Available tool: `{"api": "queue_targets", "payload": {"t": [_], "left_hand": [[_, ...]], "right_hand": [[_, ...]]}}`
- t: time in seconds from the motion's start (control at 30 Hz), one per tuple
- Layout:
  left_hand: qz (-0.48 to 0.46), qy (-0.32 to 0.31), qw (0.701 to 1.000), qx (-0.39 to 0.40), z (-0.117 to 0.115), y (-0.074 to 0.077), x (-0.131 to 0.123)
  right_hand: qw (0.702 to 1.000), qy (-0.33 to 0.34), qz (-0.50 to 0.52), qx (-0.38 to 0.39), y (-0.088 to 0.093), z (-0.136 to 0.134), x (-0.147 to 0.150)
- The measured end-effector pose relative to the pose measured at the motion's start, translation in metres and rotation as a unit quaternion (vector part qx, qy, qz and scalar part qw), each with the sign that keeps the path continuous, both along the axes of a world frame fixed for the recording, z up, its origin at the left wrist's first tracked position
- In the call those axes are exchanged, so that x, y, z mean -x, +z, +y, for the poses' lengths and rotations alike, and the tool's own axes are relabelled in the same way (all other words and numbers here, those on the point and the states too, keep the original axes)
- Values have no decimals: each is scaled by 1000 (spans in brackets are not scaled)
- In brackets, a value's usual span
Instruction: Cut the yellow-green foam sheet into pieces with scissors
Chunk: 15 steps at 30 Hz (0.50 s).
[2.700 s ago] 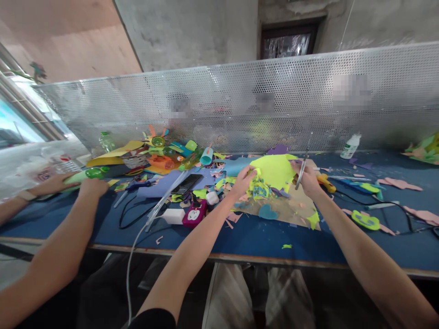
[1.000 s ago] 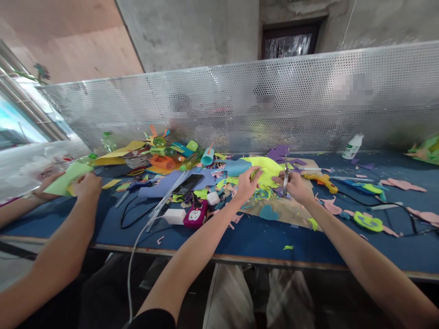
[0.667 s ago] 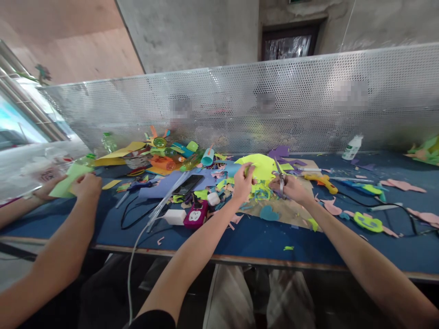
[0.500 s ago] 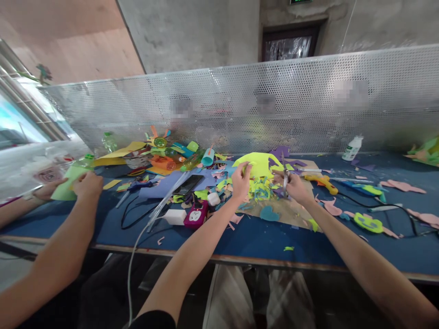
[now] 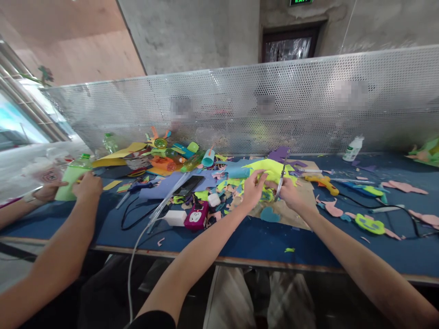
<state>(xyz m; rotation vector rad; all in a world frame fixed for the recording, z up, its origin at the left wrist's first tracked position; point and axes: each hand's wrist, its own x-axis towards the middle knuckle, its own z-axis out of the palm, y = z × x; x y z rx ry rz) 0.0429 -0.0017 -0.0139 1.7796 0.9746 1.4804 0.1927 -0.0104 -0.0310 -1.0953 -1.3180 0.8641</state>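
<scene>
My left hand (image 5: 253, 188) is closed on the near edge of a bright yellow-green sheet of paper (image 5: 270, 166), thumb and fingers pinched together. Just beside it, my right hand (image 5: 287, 192) grips a pair of scissors (image 5: 281, 177), whose blades point up and away from me next to the sheet's right side. Whether the blades are touching the paper I cannot make out. Beneath both hands lies a brown board (image 5: 298, 220) strewn with yellow-green and blue scraps. A blue heart-like cutout (image 5: 270, 214) rests near the board's front edge.
Left of my arm sit a magenta power adapter (image 5: 196, 216) and a black phone (image 5: 190, 185). On the right lie a yellow glue gun (image 5: 322, 183) and pink cutouts (image 5: 332, 208); a white bottle (image 5: 353, 149) stands behind. At far left, a co-worker's hands hold a green-wrapped bottle (image 5: 70, 179).
My left hand has moved right and slightly nearer, close to my right hand. The yellow-green sheet has shifted right with it, uncovering a rolled blue piece. The scissors have tilted.
</scene>
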Motion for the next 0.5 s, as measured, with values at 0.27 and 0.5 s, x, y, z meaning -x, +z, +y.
{"api": "queue_targets", "payload": {"t": [0.27, 0.5], "left_hand": [[-6, 7, 1000, -2, -2, 3, 4], [-29, 3, 1000, 9, 0, -3, 2]], "right_hand": [[999, -10, -37, -14, 10, -7, -2], [998, -21, -61, -22, 12, -6, -2]]}}
